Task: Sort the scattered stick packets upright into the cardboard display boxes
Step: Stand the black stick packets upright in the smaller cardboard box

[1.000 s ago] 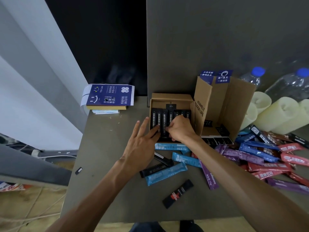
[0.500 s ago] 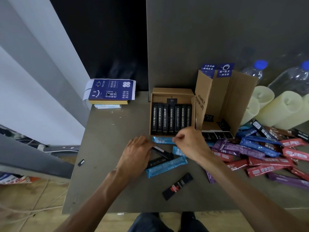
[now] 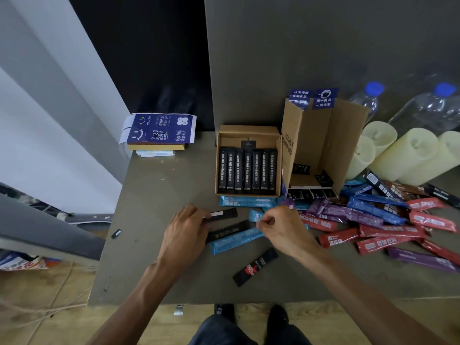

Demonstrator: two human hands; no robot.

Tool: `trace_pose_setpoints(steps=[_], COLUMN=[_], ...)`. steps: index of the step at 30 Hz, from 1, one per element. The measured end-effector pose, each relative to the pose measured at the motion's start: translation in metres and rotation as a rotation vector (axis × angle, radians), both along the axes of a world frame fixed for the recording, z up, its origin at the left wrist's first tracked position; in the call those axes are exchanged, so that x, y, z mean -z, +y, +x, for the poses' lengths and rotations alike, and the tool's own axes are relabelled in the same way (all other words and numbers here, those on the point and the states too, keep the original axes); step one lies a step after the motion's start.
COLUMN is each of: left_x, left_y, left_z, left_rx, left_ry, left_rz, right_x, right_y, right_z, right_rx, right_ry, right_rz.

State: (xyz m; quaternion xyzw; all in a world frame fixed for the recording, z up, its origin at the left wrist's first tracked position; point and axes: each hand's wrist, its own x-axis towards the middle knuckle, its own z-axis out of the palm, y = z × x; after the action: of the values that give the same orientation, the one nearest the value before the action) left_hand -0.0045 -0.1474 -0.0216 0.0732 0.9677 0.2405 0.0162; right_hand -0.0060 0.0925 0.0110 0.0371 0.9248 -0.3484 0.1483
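A black packet is pinched at its left end by the left hand, whose fingers are curled over it. It lies flat on the table, just in front of the low box. The right hand is held with thumb and forefinger drawn together at the near end of a long blue packet; whether that packet is actually clamped cannot be told.

Inside the low box, a row of 7 black packets is packed side by side. The tall box, touching it on the right, holds only a few dark packets at its bottom. A heap of red, purple and blue packets is spread further right, and 2 more black ones lie loose near the hands.

The packets are judged to be light, thin and pliable, with a slick film wrapper that could slip from a loose pinch. If one is held by the tip alone, some drooping is to be expected. A firmer hold would likely be had across the width, near the middle or just inside the flat sealed end. Because each lies flat on the table, an edge would probably need to be tipped up first.
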Motion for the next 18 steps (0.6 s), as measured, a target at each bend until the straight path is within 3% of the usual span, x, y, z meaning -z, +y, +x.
trace_pose_setpoints(steps=[5, 10, 14, 18], left_x=[-0.002, -0.007, -0.013, -0.023], left_y=[0.004, 0.010, 0.008, 0.006], left_z=[0.006, 0.007, 0.012, 0.011], left_rx=[0.023, 0.009, 0.049, 0.229], left_ry=[-0.177, -0.186, -0.013, 0.367], left_rz=[-0.062, -0.061, 0.082, 0.057], right_x=[0.001, -0.003, -0.012, -0.031], right_y=[0.001, 0.001, 0.001, 0.004], right_z=[0.003, 0.005, 0.005, 0.003], right_rx=[-0.029, -0.046, 0.095, 0.232], right_ry=[0.014, 0.019, -0.128, -0.503], right_rz=[-0.003, -0.013, -0.193, -0.665])
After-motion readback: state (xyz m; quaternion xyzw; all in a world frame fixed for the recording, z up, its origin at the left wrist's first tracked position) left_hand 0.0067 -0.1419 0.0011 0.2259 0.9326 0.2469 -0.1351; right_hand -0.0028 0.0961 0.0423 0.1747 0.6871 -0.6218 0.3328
